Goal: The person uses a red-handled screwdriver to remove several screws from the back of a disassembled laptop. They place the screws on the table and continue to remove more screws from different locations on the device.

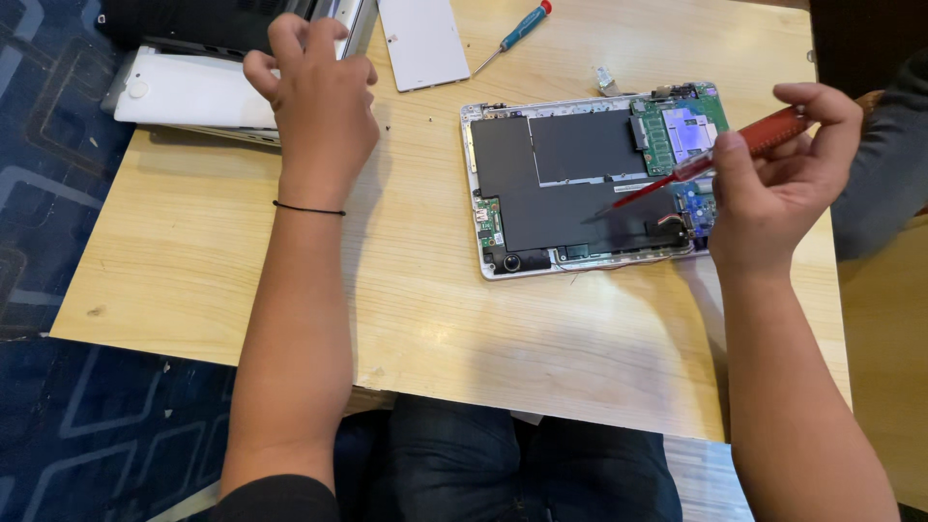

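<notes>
Hands work around an opened silver laptop base (pixel 580 184) on the pale wooden counter (pixel 425 300): right hand (pixel 773 193) pinches a red-handled screwdriver (pixel 706 164) above it; left hand (pixel 314 97), fingers curled, touches a white device (pixel 193 92) far left of it.

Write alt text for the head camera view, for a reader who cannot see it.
The right hand holds a red-handled screwdriver with its tip over an opened laptop whose black internals and green circuit boards are exposed. The left hand rests on a white device at the wooden table's far left. A white panel and a blue-handled screwdriver lie beyond.
</notes>
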